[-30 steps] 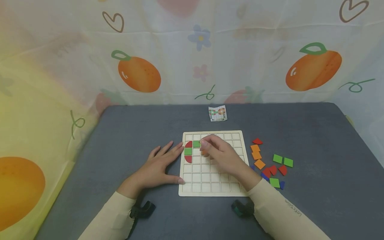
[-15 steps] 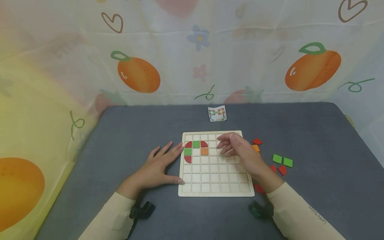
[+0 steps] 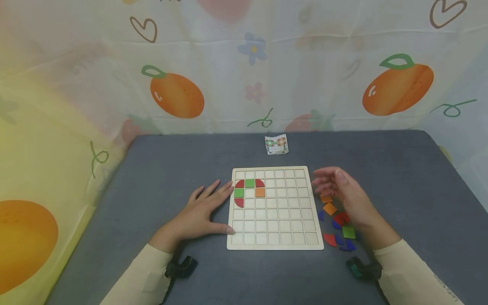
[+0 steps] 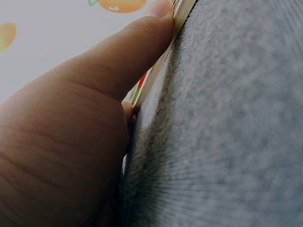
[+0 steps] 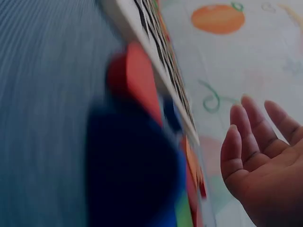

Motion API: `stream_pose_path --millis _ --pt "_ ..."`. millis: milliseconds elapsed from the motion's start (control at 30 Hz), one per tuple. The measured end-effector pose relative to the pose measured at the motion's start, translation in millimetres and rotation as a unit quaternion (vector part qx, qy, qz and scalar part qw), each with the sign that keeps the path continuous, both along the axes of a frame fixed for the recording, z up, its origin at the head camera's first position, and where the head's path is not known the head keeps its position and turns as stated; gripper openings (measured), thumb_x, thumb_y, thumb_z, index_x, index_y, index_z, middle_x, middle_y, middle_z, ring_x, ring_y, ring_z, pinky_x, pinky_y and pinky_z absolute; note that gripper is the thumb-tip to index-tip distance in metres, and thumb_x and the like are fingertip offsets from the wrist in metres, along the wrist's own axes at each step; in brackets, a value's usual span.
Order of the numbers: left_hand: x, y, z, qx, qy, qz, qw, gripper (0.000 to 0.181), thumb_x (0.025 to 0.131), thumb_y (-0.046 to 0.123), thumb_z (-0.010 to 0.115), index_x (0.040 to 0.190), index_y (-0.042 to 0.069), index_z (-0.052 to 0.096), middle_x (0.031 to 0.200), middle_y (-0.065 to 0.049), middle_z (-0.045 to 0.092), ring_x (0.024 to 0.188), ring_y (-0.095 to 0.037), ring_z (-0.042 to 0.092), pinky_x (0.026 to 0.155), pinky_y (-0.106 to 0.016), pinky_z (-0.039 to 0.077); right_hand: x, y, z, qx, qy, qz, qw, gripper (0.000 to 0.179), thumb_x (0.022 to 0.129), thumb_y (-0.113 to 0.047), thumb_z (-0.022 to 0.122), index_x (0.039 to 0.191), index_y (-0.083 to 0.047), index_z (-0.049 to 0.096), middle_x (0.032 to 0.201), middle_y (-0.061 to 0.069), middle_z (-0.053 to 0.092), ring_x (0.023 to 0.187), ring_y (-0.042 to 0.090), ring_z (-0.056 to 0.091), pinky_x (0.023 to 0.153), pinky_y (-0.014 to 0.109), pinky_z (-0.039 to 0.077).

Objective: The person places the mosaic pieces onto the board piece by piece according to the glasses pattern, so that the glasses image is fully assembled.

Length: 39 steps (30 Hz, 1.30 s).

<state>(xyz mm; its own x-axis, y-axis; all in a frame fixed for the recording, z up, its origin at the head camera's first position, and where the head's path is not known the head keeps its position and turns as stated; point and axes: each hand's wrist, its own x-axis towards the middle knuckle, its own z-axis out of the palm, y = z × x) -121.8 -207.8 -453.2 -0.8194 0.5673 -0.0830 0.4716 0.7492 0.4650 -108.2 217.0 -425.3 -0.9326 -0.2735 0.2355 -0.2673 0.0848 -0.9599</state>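
A pale wooden grid board (image 3: 274,215) lies on the dark grey table. In its upper left are red rounded pieces (image 3: 239,203), green square tiles (image 3: 249,183) and one orange square tile (image 3: 260,192). My left hand (image 3: 198,214) is spread flat, with fingertips and thumb touching the board's left edge; the left wrist view shows the thumb (image 4: 137,47) against that edge. Just off the board's right side hovers my right hand (image 3: 352,203), fingers loosely bent and holding nothing, above loose pieces. It hides part of that pile.
Loose pieces right of the board include orange squares (image 3: 329,209), a green square (image 3: 348,232), a red quarter-round (image 3: 329,239) and small blue pieces (image 3: 350,244). A small printed card (image 3: 276,144) with a coloured grid pattern lies behind the board. A patterned cloth (image 3: 305,63) hangs behind the table.
My right hand has let go of a piece on the board and moved right, over the loose pieces. The orange square and a red rounded piece are now uncovered. My left hand stays put.
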Motion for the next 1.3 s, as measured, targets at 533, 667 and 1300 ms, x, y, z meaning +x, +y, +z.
stream_pose_path --millis 533,667,1300 --pt "0.1 2.5 0.7 0.004 0.001 -0.001 1.0 0.12 0.083 0.076 0.081 0.175 0.023 0.026 0.179 0.011 0.018 0.166 -0.026 0.006 0.125 -0.065 0.002 4.0 76.3 -16.1 0.122 0.021 -0.115 0.9856 0.043 0.121 -0.022 0.032 0.143 0.007 0.057 0.118 0.007 0.071 0.104 0.017 0.067 0.09 0.019 0.051" --pt "-0.2 3.5 1.7 0.005 0.003 -0.001 1.0 0.118 0.084 0.075 0.082 0.175 0.022 0.028 0.179 0.009 0.021 0.166 -0.028 0.007 0.125 -0.066 0.002 2.7 83.3 -20.7 0.146 -0.01 -0.11 0.9831 0.037 0.119 -0.018 0.046 0.143 0.007 0.057 0.118 0.002 0.071 0.105 0.01 0.066 0.089 0.016 0.049" --pt "0.4 1.8 1.9 0.003 0.003 0.002 1.0 0.118 0.084 0.074 0.082 0.175 0.022 0.027 0.179 0.007 0.02 0.166 -0.029 0.007 0.125 -0.066 0.002 0.2 93.0 -18.2 0.356 -0.017 -0.064 0.9321 0.026 0.098 -0.024 0.086 0.119 -0.011 0.08 0.123 0.007 0.065 0.107 0.024 0.058 0.087 0.027 0.047"
